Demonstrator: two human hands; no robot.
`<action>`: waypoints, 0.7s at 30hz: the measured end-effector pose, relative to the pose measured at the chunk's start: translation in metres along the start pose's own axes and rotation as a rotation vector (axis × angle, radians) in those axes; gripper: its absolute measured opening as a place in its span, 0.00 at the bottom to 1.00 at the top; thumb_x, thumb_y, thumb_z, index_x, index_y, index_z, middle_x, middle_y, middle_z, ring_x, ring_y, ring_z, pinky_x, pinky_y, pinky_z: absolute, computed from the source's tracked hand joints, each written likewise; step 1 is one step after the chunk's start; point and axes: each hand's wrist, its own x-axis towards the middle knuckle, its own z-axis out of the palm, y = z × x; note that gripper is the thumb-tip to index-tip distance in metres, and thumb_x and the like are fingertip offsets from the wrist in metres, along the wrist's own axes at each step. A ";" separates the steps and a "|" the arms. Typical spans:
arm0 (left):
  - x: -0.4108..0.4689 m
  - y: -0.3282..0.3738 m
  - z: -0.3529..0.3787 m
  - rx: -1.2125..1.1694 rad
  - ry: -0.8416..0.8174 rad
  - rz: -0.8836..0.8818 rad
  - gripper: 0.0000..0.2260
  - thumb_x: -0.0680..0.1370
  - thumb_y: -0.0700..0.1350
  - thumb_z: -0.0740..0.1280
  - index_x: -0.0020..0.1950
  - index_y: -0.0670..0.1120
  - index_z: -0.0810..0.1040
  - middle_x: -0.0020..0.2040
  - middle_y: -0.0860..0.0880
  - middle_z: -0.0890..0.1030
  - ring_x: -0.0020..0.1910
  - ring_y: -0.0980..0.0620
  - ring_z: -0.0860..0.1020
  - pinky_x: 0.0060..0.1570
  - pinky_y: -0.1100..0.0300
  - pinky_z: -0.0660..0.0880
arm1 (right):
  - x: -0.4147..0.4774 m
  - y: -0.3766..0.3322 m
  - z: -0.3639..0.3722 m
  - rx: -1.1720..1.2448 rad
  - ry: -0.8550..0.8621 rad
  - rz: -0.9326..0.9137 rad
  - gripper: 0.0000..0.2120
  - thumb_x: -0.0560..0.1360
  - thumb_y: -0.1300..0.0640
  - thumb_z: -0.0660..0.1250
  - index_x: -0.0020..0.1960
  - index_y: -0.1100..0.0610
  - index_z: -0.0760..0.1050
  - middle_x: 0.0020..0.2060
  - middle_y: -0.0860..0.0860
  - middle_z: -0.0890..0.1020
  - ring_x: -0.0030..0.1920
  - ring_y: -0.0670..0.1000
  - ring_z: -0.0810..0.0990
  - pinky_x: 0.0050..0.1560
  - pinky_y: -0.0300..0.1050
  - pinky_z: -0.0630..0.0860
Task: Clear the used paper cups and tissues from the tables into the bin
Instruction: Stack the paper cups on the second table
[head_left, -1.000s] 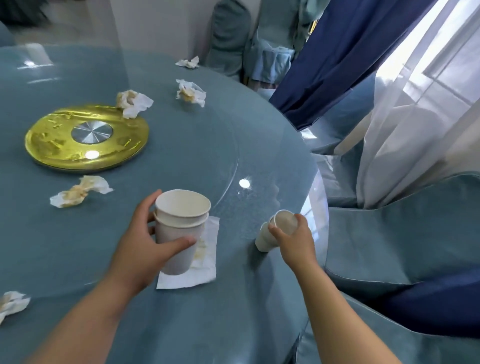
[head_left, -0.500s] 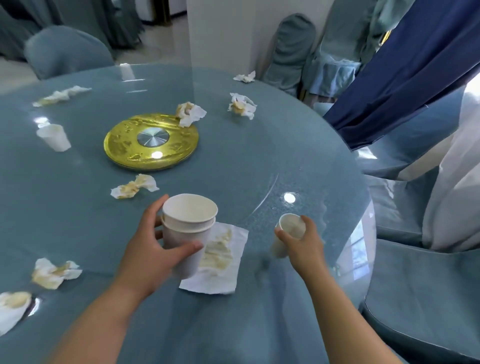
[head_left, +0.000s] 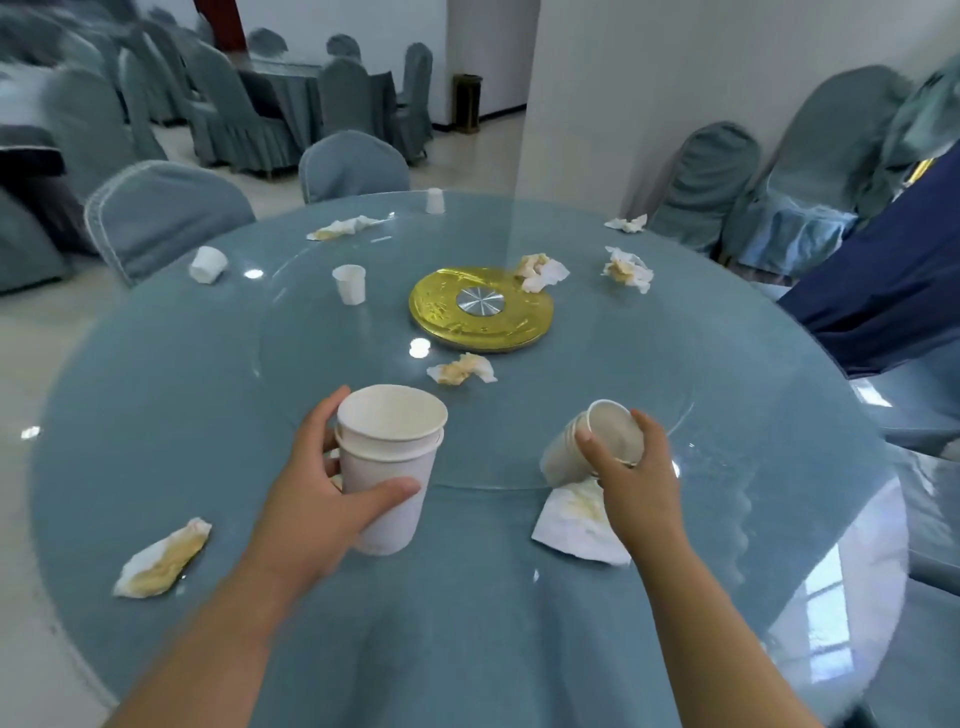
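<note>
While the left hand (head_left: 311, 499) wraps fingers and thumb round a stack of nested cups (head_left: 389, 457), held upright over the near part of the table (head_left: 156, 415), the right hand (head_left: 631, 478) grips a tilted cup (head_left: 582, 452) at its rim, with the mouth angled up and away. That tilt looks like a setup for nesting: slid into the stack, this cup would free 1 hand and make 1 load for the bin. Whether the tilted cup is single or a nested pair of 2, I cannot tell. Beneath it a flat tissue (head_left: 571, 530), stained yellow, lies toward the table's near-right edge. The cup's base is either touching it or just above.

Much remains. An upright cup (head_left: 349, 283) stands left of the gold hub (head_left: 480, 309) at the table's centre, a toppled cup (head_left: 208, 264) lies at the left edge, and an inverted cup (head_left: 434, 200) sits at the far edge. A folded tissue (head_left: 161, 558) rests by the near-left edge and a crumpled tissue (head_left: 462, 370) just in front of the hub. A wadded tissue (head_left: 540, 271) touches the hub's far-right rim, with a torn tissue (head_left: 626, 267) beside it. A long tissue (head_left: 343, 228) lies at the far edge.

A dark, gold-trimmed stand (head_left: 466, 101) by the far wall may be the bin. Nothing nearer resembles one, so stacking probably saves trips.
</note>
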 end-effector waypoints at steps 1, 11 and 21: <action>-0.007 -0.002 -0.019 -0.003 0.013 0.001 0.39 0.65 0.41 0.79 0.62 0.70 0.62 0.56 0.68 0.72 0.46 0.75 0.73 0.40 0.69 0.71 | -0.014 -0.005 0.011 0.011 -0.002 -0.009 0.32 0.71 0.47 0.72 0.71 0.50 0.63 0.58 0.44 0.73 0.58 0.51 0.75 0.60 0.49 0.72; -0.045 -0.025 -0.170 0.020 0.171 0.008 0.39 0.65 0.42 0.79 0.65 0.67 0.62 0.60 0.59 0.73 0.52 0.68 0.72 0.42 0.68 0.70 | -0.119 -0.044 0.124 0.053 -0.136 -0.102 0.31 0.71 0.51 0.73 0.70 0.49 0.64 0.57 0.43 0.72 0.57 0.48 0.72 0.55 0.44 0.69; 0.006 -0.037 -0.237 0.063 0.178 0.026 0.39 0.64 0.43 0.79 0.64 0.67 0.62 0.58 0.61 0.73 0.53 0.67 0.73 0.44 0.67 0.70 | -0.096 -0.063 0.210 0.074 -0.174 -0.124 0.28 0.70 0.51 0.74 0.65 0.46 0.66 0.53 0.39 0.73 0.55 0.47 0.75 0.58 0.56 0.76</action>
